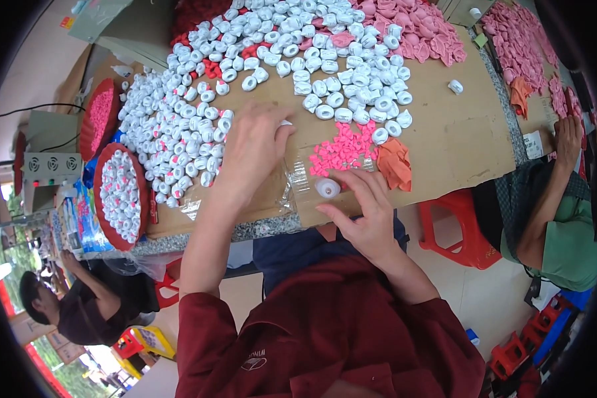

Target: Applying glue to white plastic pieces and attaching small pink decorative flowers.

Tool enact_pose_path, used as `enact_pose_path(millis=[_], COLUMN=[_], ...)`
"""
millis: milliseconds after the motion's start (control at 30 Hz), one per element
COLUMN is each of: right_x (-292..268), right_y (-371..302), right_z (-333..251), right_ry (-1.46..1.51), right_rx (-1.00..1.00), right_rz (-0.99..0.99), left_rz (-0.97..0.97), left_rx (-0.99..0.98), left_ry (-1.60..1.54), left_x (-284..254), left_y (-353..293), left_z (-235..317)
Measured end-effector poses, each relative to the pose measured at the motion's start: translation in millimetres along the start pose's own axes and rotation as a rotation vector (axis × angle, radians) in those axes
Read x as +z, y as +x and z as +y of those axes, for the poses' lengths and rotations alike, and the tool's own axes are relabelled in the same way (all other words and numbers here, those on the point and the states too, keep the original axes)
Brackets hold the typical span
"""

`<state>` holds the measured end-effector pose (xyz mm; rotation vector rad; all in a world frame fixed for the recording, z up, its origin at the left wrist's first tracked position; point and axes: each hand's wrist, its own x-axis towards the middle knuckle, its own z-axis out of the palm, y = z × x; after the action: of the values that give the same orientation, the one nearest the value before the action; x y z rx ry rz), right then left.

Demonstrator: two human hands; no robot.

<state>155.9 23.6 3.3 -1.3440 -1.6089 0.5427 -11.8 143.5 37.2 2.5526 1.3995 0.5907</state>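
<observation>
As I watch from afar through the head camera, my right hand (371,222) is unclenched and holds nothing, its thumb and forefinger spread apart around the white knob (328,189), which sits on the cardboard (444,132) between their tips; whether either tip touches it I cannot tell. My left hand (255,136) is farther forward and to the left of the right one, back up, fingers bent. A bit of white (286,123) shows by its thumb, but I cannot tell whether the fingers grip it.

White pieces (179,132), some with pink spots, lie thick just to the left of that hand, and more spread beyond it. Pink bits (341,149) lie in a loose pile just past the right hand's fingertips, and an orange cloth (395,164) is crumpled near them, ahead of the right hand and to its right. Pink shells (421,33) are heaped well beyond it. To the left of my left forearm stands a red bowl (117,240) of white pieces. Well to the right of my right hand, I see a co-worker's hand (567,136) by more pink shells
</observation>
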Motion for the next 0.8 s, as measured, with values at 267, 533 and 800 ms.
enact_pose_path(millis=[267, 533, 800], right_x=[4, 5, -3], right_y=[-2, -1, -10], right_z=[4, 0, 6], right_ry=[-0.035, -0.025, 0.158], right_rx=[-0.006, -0.006, 0.004], right_rz=[-0.008, 0.004, 0.029], left_rz=[0.384, 0.311, 0.089], left_rx=[-0.147, -0.17, -0.372], left_ry=[0.146, 0.017, -0.428], left_x=[-22, -7, -14], left_y=[-26, 15, 11], left_z=[-30, -51, -26])
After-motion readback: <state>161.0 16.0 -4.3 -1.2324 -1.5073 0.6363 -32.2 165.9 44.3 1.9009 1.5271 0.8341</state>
